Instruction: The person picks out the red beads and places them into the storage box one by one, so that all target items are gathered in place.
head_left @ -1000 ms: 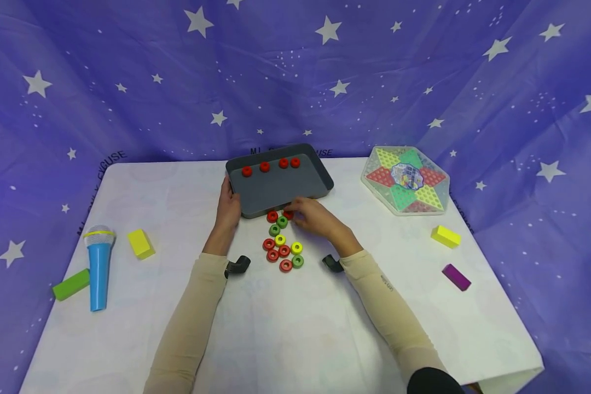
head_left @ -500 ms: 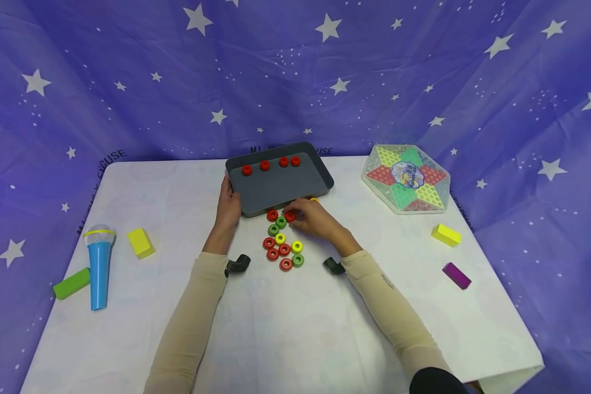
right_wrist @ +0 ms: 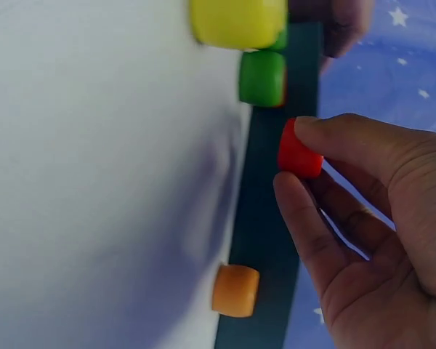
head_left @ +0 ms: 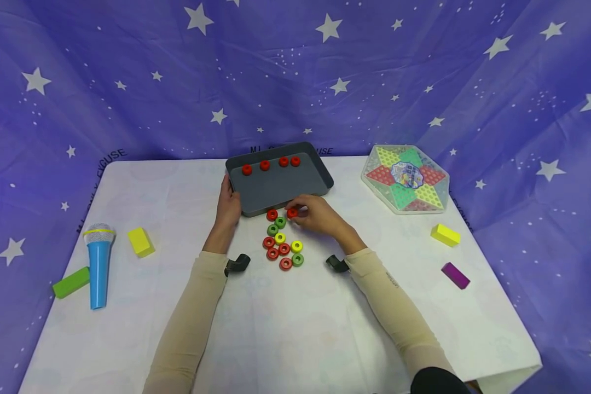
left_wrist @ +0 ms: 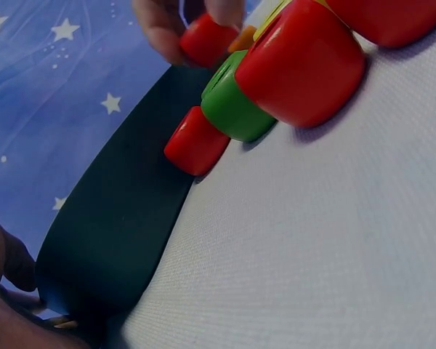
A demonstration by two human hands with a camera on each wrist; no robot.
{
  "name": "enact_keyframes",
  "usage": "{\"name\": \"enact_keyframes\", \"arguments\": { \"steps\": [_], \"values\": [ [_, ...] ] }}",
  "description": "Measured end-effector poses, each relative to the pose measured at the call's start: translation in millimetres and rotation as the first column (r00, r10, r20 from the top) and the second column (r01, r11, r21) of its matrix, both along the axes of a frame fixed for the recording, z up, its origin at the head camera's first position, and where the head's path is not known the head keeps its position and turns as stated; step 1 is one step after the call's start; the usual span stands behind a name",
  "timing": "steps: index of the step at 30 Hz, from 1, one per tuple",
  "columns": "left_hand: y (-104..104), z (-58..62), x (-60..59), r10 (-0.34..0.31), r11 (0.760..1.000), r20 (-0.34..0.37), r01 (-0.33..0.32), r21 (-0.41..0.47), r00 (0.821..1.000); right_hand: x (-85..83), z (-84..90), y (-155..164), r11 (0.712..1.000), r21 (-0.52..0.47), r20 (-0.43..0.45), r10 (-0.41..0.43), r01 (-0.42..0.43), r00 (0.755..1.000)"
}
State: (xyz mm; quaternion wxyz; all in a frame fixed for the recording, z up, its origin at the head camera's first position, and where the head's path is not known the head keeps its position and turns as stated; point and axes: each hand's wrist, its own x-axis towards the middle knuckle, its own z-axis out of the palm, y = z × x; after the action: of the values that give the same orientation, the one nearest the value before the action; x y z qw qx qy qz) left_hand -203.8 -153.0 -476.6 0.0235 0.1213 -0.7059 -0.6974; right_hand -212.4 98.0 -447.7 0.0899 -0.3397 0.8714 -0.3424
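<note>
My right hand pinches a red ring between thumb and fingers, just in front of the grey tray. The ring appears lifted off the table in the right wrist view. My left hand holds the tray's left end, its thumb along the near left side. Inside the tray, several red rings, among them one red ring, form a row near the far wall. On the table before it lie loose red, green and yellow rings, including a green ring. An orange ring beside the tray is hidden in the head view.
At left are a toy microphone, a green block and a yellow block. A hexagonal board-game box lies back right, with another yellow block and a purple block nearer. A starry curtain hangs behind.
The right hand has drawn the red ring slightly right and lifted it from beside the other rings. The left hand and tray have stayed in place.
</note>
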Motion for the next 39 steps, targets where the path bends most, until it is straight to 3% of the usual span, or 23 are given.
{"name": "enact_keyframes", "arguments": {
  "steps": [9, 14, 23, 32, 39],
  "values": [
    [0, -0.7, -0.2, -0.003, 1.000, 0.000, 0.003, -0.003, 1.000, -10.7, 22.1, 6, 0.994, -0.094, 0.069, -0.043, 0.049, 0.997],
    [-2, 0.1, 1.1, -0.003, 1.000, 0.000, 0.003, -0.005, 1.000, -29.1, 33.9, 3, 0.992, -0.090, 0.143, -0.077, 0.090, 0.987],
    [-2, 1.5, 2.6, -0.007, 1.000, 0.007, 0.007, -0.001, 1.000, -74.8, 43.7, -10, 0.994, 0.033, 0.174, -0.109, 0.105, 0.979],
    [-2, 7.1, 4.2, 0.001, 1.000, 0.026, -0.001, -0.016, 1.000, -112.2, 34.0, -23, 0.977, 0.172, 0.223, -0.166, 0.129, 0.961],
    [-1, 4.2, 6.8, 0.008, 1.000, 0.038, -0.008, -0.008, 0.999, -129.2, 27.4, -24, 0.955, 0.203, 0.283, -0.268, 0.216, 0.921]
  ]
}}
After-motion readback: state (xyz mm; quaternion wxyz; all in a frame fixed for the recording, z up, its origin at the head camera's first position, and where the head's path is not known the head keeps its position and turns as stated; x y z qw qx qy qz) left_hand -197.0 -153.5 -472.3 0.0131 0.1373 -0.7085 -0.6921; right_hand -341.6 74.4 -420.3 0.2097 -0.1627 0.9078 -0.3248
